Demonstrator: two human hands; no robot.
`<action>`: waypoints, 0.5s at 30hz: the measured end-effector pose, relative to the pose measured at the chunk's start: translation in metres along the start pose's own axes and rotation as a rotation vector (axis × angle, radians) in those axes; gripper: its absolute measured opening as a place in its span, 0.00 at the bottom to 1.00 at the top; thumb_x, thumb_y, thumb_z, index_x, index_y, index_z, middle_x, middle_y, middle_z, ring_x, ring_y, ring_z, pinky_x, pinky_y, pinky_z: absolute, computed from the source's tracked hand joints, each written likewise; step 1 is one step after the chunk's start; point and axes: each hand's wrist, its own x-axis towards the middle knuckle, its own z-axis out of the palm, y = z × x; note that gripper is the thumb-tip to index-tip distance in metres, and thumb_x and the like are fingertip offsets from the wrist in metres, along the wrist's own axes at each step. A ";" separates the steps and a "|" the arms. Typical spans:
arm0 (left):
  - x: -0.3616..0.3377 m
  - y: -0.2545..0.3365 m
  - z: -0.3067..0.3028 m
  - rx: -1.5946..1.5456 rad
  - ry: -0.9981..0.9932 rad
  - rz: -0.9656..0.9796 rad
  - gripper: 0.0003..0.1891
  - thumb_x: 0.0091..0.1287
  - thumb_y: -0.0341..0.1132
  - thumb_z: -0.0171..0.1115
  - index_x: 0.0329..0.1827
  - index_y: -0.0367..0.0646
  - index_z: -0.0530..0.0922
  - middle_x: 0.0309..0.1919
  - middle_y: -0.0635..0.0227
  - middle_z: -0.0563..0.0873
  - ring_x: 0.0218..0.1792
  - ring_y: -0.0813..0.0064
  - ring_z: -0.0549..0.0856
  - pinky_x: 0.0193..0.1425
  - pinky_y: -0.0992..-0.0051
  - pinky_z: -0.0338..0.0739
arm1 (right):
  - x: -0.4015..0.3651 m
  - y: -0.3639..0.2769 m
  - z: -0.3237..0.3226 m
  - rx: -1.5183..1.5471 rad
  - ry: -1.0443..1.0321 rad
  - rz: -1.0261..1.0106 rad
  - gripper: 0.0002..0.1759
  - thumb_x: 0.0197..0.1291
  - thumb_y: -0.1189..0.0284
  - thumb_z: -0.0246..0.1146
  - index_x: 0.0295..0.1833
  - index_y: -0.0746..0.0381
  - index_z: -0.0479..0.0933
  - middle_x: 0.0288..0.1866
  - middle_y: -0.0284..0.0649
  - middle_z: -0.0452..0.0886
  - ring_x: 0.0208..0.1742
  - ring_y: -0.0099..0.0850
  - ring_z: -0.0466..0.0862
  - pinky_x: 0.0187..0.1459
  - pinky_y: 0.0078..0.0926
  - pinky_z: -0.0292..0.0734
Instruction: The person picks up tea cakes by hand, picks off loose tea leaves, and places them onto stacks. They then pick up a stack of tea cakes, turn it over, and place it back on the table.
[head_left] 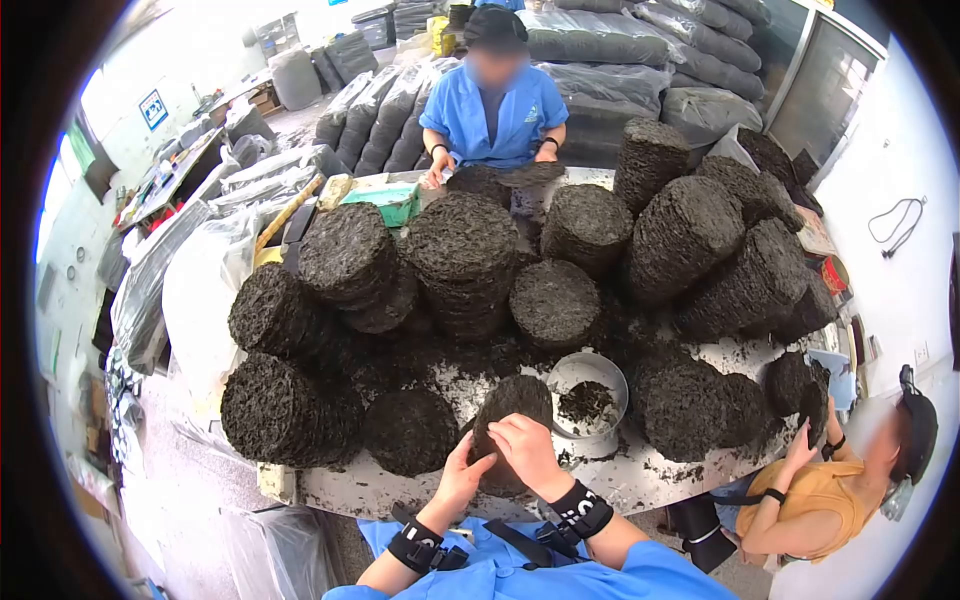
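Observation:
A dark, round, rough disc (518, 397), which looks like dried seaweed, is held upright near the table's front edge. My left hand (464, 474) grips its left edge, with the thumb towards me. Across the disc's near face lie the bent fingers of my right hand (526, 449), their tips close to my left thumb. Part of the disc is hidden behind both hands. To the left sits a low stack of similar discs (410, 432). Just right of my right hand stands a round metal pan (622, 392) with dark crumbs (586, 402) inside.
Tall stacks of discs (462, 235) line the table's far side; another stack (285, 410) leans at the left. Crumbs litter the white tabletop (350, 490). A co-worker in blue (500, 115) handles discs opposite; another in orange (810, 500) holds one at the right.

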 end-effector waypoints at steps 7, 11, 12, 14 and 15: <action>0.004 0.001 0.007 -0.146 0.070 -0.059 0.11 0.74 0.35 0.53 0.52 0.40 0.77 0.42 0.74 0.83 0.43 0.86 0.78 0.46 0.83 0.74 | -0.015 -0.013 0.004 0.095 0.140 0.187 0.06 0.54 0.77 0.66 0.38 0.64 0.82 0.33 0.41 0.82 0.34 0.39 0.83 0.35 0.31 0.78; 0.000 0.005 0.008 -0.017 0.078 -0.033 0.11 0.75 0.36 0.52 0.51 0.39 0.77 0.42 0.75 0.83 0.42 0.86 0.78 0.45 0.84 0.73 | -0.016 -0.012 0.007 0.022 0.103 0.170 0.04 0.57 0.75 0.64 0.36 0.64 0.79 0.32 0.42 0.80 0.33 0.40 0.82 0.35 0.34 0.77; -0.001 0.005 0.006 -0.068 0.075 -0.064 0.12 0.75 0.36 0.52 0.52 0.39 0.77 0.43 0.75 0.83 0.43 0.86 0.78 0.47 0.84 0.73 | -0.017 -0.010 0.008 0.022 0.107 0.178 0.04 0.57 0.75 0.64 0.36 0.64 0.79 0.32 0.42 0.80 0.33 0.40 0.82 0.35 0.34 0.77; 0.001 0.000 0.005 -0.119 0.066 -0.092 0.12 0.75 0.37 0.52 0.52 0.39 0.77 0.44 0.75 0.83 0.44 0.86 0.78 0.48 0.84 0.72 | -0.016 -0.004 0.007 0.160 -0.020 0.281 0.04 0.58 0.74 0.63 0.35 0.63 0.78 0.32 0.43 0.79 0.33 0.41 0.81 0.35 0.36 0.76; 0.003 -0.003 0.005 -0.185 0.103 -0.138 0.12 0.75 0.37 0.53 0.53 0.39 0.77 0.45 0.75 0.83 0.45 0.85 0.77 0.51 0.82 0.71 | -0.017 -0.002 0.003 0.159 -0.020 0.278 0.04 0.58 0.74 0.63 0.35 0.63 0.78 0.32 0.43 0.79 0.33 0.41 0.81 0.35 0.36 0.76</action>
